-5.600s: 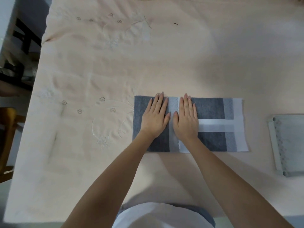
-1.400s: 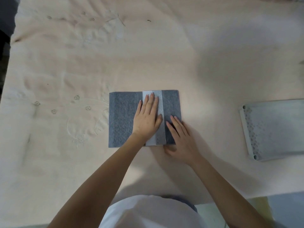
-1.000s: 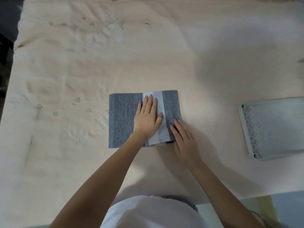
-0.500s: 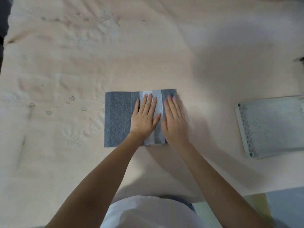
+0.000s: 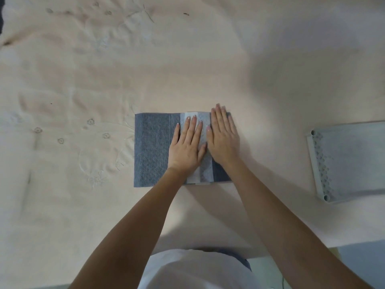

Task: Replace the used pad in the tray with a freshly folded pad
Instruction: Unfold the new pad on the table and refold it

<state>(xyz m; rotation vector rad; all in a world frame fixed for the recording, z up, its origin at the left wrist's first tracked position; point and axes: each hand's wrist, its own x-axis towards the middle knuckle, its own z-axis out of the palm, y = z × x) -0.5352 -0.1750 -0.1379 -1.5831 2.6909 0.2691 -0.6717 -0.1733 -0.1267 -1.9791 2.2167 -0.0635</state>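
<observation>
Looks like the folding step is being finished here: the grey-blue folded felt-like pad with a pale strip (image 5: 153, 149) is being flattened on the cream embroidered tablecloth (image 5: 83, 80). Both palms are laid flat with straight fingers, nothing gripped. The left hand (image 5: 187, 149) is pressed on the pale strip, the right hand (image 5: 224, 138) on the pad's right edge, thumbs nearly touching. Next, the pad probably needs to be picked up and carried to the pale green plastic tray (image 5: 316, 163), well apart on the right.
</observation>
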